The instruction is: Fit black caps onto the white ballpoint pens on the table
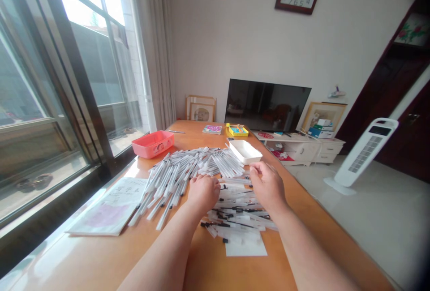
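My left hand (204,191) is over the middle of the table, its fingers curled closed at the left edge of a heap of loose pen parts (240,212). My right hand (268,186) is closed at the heap's right edge, thumb and fingertips together. What either hand holds is hidden or too small to make out. Clear barrels, black pieces and thin dark refills make up the heap, which partly covers a white paper sheet (247,247). Beyond and left of my hands spreads a large pile of clear pens (174,174), many with black ends.
A pink basket (152,144) stands behind the pile, near the window. The white tray (246,152) sits beyond my right hand. At left lies an exercise book (107,210). A yellow box (238,130) and a colourful booklet (212,129) are at the table's far end.
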The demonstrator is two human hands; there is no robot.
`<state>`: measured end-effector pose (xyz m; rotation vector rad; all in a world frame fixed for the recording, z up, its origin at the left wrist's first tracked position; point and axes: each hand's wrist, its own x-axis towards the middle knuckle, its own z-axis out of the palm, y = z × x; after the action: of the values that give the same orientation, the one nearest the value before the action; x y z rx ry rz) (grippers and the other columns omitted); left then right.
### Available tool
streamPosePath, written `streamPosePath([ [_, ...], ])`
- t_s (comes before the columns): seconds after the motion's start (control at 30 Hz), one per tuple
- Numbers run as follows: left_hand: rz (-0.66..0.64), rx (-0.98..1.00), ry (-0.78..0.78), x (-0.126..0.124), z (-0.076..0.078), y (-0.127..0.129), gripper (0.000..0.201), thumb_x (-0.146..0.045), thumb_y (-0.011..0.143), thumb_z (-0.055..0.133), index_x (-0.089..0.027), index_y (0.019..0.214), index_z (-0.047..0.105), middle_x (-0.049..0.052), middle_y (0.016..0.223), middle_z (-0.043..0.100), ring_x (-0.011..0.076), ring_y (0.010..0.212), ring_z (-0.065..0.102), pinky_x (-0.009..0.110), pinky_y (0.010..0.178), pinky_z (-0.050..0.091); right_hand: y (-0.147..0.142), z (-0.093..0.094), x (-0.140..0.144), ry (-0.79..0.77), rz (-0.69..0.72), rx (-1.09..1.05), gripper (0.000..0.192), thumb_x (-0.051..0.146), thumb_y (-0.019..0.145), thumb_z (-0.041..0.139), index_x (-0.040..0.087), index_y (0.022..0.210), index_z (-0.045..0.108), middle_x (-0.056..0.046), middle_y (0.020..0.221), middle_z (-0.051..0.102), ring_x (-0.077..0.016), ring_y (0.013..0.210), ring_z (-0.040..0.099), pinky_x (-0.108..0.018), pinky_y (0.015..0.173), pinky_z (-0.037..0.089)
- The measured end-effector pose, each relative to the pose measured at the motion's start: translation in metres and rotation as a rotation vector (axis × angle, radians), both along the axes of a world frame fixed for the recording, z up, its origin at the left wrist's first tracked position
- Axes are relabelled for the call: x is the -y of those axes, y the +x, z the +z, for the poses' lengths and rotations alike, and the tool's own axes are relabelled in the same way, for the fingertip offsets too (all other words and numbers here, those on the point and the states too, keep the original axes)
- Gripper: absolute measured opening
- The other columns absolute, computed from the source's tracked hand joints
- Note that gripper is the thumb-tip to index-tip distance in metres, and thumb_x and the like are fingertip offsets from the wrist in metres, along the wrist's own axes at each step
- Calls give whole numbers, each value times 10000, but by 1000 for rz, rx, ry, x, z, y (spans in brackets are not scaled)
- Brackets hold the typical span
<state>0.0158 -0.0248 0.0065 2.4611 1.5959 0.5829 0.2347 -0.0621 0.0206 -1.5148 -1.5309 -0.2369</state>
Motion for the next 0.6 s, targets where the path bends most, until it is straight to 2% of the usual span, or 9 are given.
streamPosePath([
  [0.1,-1,13,19,0,0,0,305,-363,934,486,-236,892,760,149,1027,740,345,1041,627,474,937,402,-8,11,5,19,12,28,202,277,931,500,232,967,694,-76,982,732,-256,953,615,-342,851,448],
  [0.2,8,-10,25,0,-1,0,316,-384,934,481,-233,848,744,131,999,738,332,1020,632,470,926,418,-11,17,5,-45,4,51,193,280,915,508,233,921,696,-64,961,729,-240,913,613,-318,783,434],
  [0.27,17,-29,22,0,-1,0,303,-384,929,483,-244,859,742,108,995,740,316,1021,634,457,927,425,-10,18,1,-137,-19,60,185,290,900,519,241,890,698,-42,933,725,-218,863,611,-293,713,408],
  [0.43,21,-51,19,0,-1,0,294,-381,924,474,-252,872,733,89,995,748,307,1048,630,451,928,431,0,12,-22,-486,-80,58,204,322,882,530,250,804,704,-7,767,701,-175,706,589,-265,599,333],
  [0.6,20,-40,42,-1,-1,-1,294,-380,928,467,-257,889,732,82,1023,744,305,1053,627,459,939,425,9,1,-58,-708,-150,84,160,277,853,570,240,812,721,-19,844,728,-174,761,625,-257,600,351],
])
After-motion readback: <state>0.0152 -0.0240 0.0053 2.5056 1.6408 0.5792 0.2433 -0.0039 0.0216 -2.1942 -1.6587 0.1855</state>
